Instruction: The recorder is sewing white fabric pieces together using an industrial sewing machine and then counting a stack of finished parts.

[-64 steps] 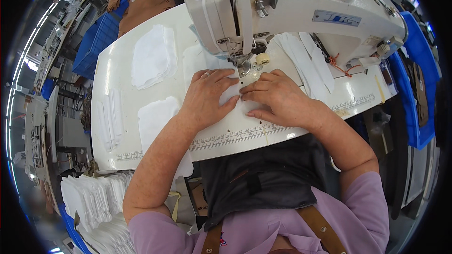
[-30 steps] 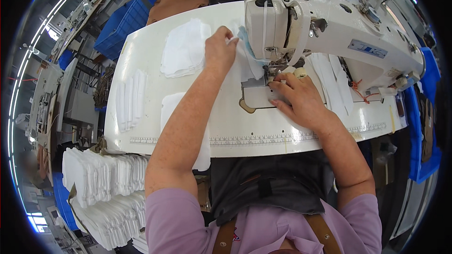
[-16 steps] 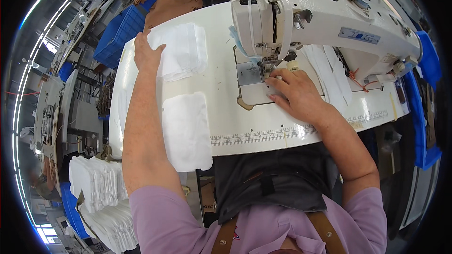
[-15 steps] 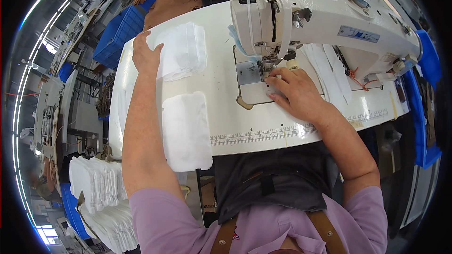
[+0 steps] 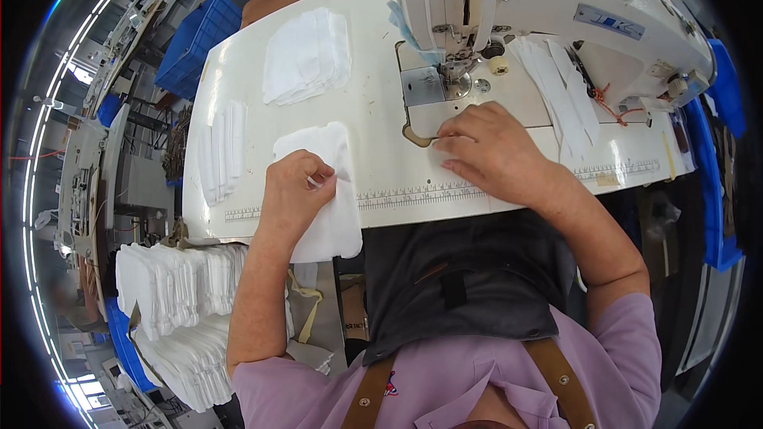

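My left hand [image 5: 299, 191] is over a white rounded-corner fabric piece [image 5: 322, 230] at the table's front edge. Its thumb and forefinger are pinched together on the cloth, the exact grip partly hidden by the fingers. My right hand [image 5: 497, 151] rests on the table in front of the sewing machine [image 5: 548, 0], fingers bent and drawn together. Whatever its fingertips hold is too small or hidden to name. Under the machine's needle area, the metal plate [image 5: 423, 87] has no cloth on it.
A stack of white pieces [image 5: 306, 56] lies farther back, with folded white strips [image 5: 222, 151] to its left. Long white strips [image 5: 548, 87] lie beneath the machine arm. Piled white pieces [image 5: 175, 286] stand low at left. Blue crates [image 5: 199, 44] flank the white table [image 5: 373, 143].
My left hand has come back from the far stack to the near fabric piece and closed into a pinch. My right hand has drawn away from the needle toward the front edge.
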Demonstrator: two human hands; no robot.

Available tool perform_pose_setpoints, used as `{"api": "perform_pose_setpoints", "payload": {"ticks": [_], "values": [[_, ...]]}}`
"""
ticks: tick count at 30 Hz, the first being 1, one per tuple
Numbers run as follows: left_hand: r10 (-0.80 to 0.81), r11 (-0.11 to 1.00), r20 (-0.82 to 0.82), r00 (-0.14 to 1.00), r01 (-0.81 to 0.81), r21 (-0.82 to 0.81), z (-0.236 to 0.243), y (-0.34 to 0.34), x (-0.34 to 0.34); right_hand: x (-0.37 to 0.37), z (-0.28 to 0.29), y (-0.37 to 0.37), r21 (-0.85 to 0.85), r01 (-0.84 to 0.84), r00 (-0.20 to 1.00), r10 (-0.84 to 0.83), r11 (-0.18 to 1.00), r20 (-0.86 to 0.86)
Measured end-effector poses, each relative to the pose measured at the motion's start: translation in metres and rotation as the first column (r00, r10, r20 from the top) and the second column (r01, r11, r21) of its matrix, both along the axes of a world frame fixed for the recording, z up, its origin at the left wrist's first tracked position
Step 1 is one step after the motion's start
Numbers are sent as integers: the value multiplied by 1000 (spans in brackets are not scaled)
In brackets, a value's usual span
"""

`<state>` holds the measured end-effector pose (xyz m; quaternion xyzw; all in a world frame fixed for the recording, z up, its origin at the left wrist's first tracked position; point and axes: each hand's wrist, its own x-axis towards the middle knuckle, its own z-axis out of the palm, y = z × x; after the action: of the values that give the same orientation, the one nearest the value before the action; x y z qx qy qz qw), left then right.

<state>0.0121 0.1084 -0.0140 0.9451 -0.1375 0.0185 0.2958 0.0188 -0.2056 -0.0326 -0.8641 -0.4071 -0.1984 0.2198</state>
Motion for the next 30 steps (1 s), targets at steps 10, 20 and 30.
{"api": "perform_pose_setpoints", "payload": {"ticks": [10, 20, 30], "values": [[36, 997, 139, 990, -26, -67, -18, 6, 0, -30, -22, 91, 191, -203, 972, 222, 960, -79], [-55, 997, 179, 982, 63, -40, -8, 11, -1, -31, -28, 104, 120, -160, 980, 171, 980, -97], [141, 950, -65, 988, -154, -271, -21, 35, 6, -31, -28, 112, -48, -131, 985, 125, 990, -115]]}}
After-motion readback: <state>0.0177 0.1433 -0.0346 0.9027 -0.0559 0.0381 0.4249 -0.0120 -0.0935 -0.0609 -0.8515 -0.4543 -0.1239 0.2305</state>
